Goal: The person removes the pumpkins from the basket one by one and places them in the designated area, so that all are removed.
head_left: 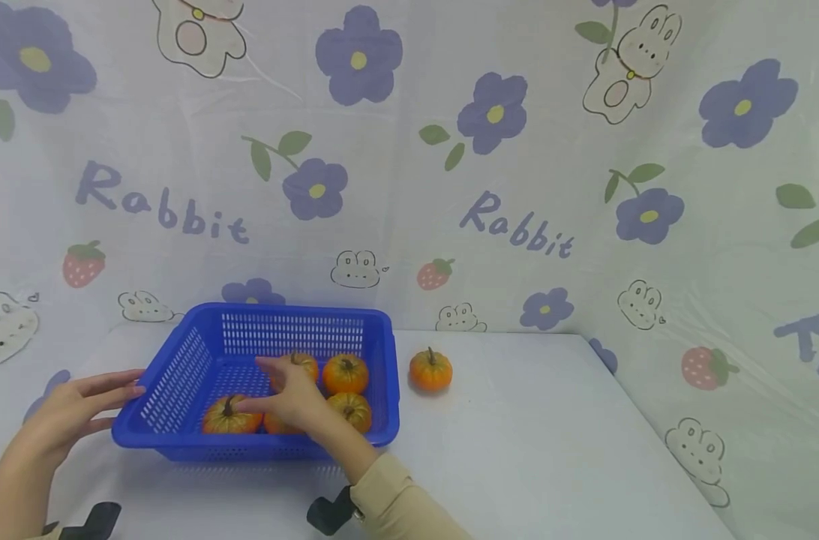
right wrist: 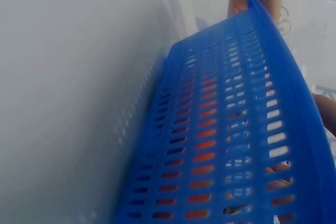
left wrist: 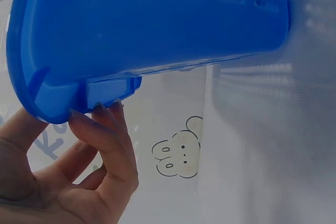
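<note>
A blue plastic basket [head_left: 180,441] with slotted walls stands on the white table and holds several small orange-green pumpkins. My left hand [head_left: 88,405] grips its left end; in the left wrist view, the fingers [left wrist: 113,148] curl up against the underside of the blue rim. Inside the basket, my right hand [head_left: 291,394] hovers over the pumpkins with thumb and fingers spread apart. Its thumb is by the stem of the front-left pumpkin [head_left: 230,420], and it partly covers the front-middle pumpkin [head_left: 280,426] and the back pumpkin [head_left: 306,363]. Through the slots, the right wrist view shows orange patches.
One pumpkin [head_left: 430,371] sits on the table just right of the basket. Two others, a back-right pumpkin [head_left: 346,375] and a front-right pumpkin [head_left: 352,411], lie in the basket's right end. A rabbit-and-flower printed curtain [head_left: 409,187] hangs behind the table.
</note>
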`<state>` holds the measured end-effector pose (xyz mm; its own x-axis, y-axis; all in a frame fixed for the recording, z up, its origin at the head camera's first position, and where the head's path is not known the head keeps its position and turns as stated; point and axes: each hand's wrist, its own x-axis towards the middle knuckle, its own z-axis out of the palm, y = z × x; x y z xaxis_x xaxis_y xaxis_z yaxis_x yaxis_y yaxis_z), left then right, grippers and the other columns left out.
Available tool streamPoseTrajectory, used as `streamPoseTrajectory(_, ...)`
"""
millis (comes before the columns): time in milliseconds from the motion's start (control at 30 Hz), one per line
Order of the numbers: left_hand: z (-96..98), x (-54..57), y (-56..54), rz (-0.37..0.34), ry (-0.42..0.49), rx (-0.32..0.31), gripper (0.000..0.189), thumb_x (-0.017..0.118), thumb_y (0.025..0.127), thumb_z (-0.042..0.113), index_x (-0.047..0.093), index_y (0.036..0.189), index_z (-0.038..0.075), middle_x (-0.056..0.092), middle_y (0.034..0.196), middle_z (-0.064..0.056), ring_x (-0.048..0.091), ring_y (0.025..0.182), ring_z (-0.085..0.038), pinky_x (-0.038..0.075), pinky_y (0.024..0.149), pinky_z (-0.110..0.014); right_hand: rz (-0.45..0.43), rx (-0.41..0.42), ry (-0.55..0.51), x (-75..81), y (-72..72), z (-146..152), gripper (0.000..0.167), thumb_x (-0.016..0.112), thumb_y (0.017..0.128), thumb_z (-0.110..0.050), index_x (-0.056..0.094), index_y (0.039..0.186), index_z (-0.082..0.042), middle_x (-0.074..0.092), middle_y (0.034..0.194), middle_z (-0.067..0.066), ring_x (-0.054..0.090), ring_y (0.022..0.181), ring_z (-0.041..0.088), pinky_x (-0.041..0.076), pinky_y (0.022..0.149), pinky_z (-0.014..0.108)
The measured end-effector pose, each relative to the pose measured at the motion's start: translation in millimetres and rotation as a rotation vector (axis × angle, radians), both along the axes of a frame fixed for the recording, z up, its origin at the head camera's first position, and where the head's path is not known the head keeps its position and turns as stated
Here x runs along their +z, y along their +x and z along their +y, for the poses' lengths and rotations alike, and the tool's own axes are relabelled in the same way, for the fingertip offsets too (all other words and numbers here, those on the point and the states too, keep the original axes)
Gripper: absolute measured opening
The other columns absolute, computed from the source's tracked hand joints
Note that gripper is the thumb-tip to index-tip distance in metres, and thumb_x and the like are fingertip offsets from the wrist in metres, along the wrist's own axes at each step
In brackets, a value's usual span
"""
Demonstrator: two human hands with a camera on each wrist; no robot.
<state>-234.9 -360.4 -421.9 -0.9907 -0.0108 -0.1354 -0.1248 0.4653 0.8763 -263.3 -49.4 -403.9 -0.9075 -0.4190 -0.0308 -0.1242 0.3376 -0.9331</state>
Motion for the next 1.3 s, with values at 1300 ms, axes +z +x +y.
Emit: streamPoseTrajectory(1300, 2.5, -1.9, 0.6, 0.012, -0.047, 0.016, 0.075, 0.062, 0.094, 0.043, 0.039, 0.143, -0.01, 0.065, 0.109, 0.018, 0.054, 0.083, 0.015, 0.059, 0.086, -0.043, 0.023, 0.095, 0.245, -6.9, -2.5, -18, 0.063, 0.081, 0.079, -0.017, 0.056, 0.137, -0.011, 0.06, 0.138, 0.003, 0.055, 0.129, 0.015, 0.047, 0.107, 0.026)
